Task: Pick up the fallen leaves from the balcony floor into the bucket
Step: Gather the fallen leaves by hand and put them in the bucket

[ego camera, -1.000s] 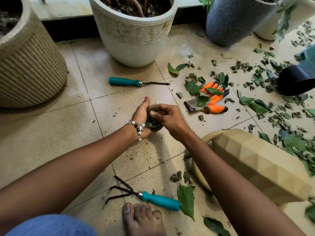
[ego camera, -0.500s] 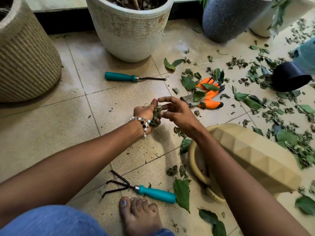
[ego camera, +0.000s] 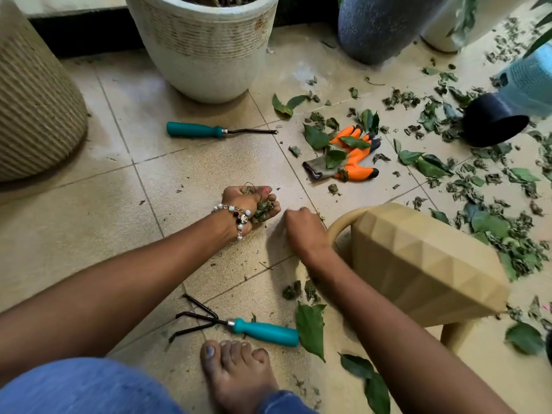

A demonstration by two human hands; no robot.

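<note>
My left hand [ego camera: 249, 201] grips a clump of dry, crumpled leaves [ego camera: 263, 208] just above the tiled floor. My right hand [ego camera: 302, 227] is to its right, fingers curled down onto the tile beside the bucket's rim; its fingertips are hidden. The beige faceted bucket [ego camera: 418, 264] lies on its side at the right, its mouth facing my right wrist. Fallen leaves [ego camera: 493, 225] lie thick on the floor beyond the bucket. A large green leaf [ego camera: 310, 327] and small scraps [ego camera: 294, 291] lie under my right forearm.
Two teal-handled tools lie on the tiles: a weeder [ego camera: 209, 130] and a claw rake [ego camera: 263, 331]. An orange glove [ego camera: 346, 159] carries leaves. A white pot [ego camera: 206, 46], a ribbed pot [ego camera: 33, 109], a dark pot [ego camera: 379, 25] and a tipped black pot [ego camera: 493, 122] surround me. My bare foot [ego camera: 239, 375] is near.
My hands have parted. The right hand left the clump and dropped to the floor by the bucket's rim. The left hand keeps the leaves and has sunk lower.
</note>
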